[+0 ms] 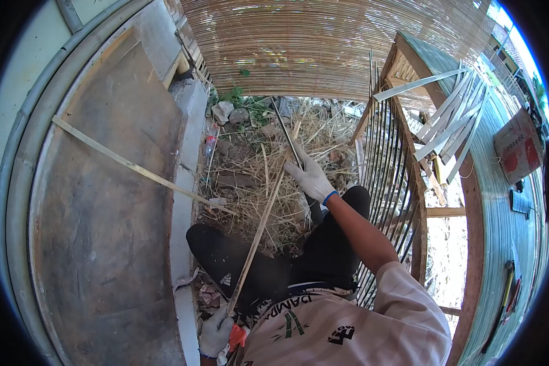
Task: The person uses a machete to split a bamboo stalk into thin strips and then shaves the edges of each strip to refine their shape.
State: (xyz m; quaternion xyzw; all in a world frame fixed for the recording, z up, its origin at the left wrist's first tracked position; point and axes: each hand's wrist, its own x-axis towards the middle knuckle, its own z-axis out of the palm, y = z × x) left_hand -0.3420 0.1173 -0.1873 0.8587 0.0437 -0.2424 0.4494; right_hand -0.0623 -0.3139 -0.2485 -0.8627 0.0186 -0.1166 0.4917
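Note:
A long bamboo strip (259, 235) runs slantwise from my waist up past my right hand. My left hand (215, 334), in a white glove, is closed around its lower end beside my hip. My right hand (312, 178), gloved in white with a blue cuff, is closed on a long, narrow, dark blade-like tool (285, 131) by the strip's upper part. The tool points away from me; its grip is mostly hidden by the hand. Pale shavings (274, 213) cover the ground between my legs.
At left stands a large worn board (104, 213) with another thin strip (134, 168) lying across it. On the right are a slatted wooden frame (418, 238), a bundle of flat strips (457, 116), a cardboard box (518, 146) and hand tools (507, 293). A bamboo screen (287, 49) hangs ahead.

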